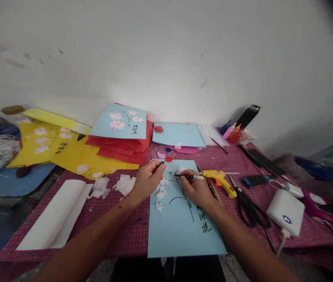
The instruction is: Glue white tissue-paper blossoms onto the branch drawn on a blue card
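Observation:
A light blue sheet (169,239) lies before me, with black ink branches (190,207), black written characters down its right side and crumpled white paper flowers (161,192) on its left. My right hand (197,190) is closed around a black and white pen (195,177), its tip at the upper part of the branches. Over the sheet's upper left edge, my left hand (148,178) pinches a small black pen cap (162,163). To the right of my right hand lies a yellow glue gun (221,180).
Black-handled scissors (250,209) and a white power bank (286,211) lie at the right. Red sheets (125,150) are stacked behind, topped by a blue flower picture (119,131). Left are torn white paper (100,186), a folded white sheet (54,215) and yellow sheets (75,154).

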A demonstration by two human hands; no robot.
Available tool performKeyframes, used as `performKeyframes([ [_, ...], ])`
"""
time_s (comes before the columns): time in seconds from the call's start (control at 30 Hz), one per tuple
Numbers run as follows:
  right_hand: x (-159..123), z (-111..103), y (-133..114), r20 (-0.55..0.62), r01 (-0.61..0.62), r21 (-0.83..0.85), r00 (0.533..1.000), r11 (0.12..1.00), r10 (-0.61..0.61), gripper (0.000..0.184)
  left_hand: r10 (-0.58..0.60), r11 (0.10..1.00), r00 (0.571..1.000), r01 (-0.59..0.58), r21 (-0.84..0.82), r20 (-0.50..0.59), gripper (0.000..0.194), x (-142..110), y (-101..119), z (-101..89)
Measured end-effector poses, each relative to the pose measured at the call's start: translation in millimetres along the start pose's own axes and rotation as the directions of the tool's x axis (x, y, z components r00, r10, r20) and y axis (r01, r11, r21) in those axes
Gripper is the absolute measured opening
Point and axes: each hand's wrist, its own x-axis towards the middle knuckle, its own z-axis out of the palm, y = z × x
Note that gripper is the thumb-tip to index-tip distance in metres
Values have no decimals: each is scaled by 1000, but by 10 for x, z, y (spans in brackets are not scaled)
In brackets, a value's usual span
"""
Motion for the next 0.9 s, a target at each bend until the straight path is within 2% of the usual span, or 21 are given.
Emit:
performKeyframes([
  [0.4, -20, -1, -7, 47, -13, 22, 999, 1000, 12, 18, 6, 1000, 1000, -6, 0, 11, 29, -4, 12, 5],
  [0.63, -2, -1, 7, -48, -12, 28, 999, 1000, 13, 21, -6, 1000, 1000, 6, 8, 7, 29, -4, 17, 2],
  [0.9, 15, 12, 19, -50, 9, 0, 999, 1000, -9, 22, -5, 1000, 1000, 5, 10, 10, 30, -8, 23, -1],
])
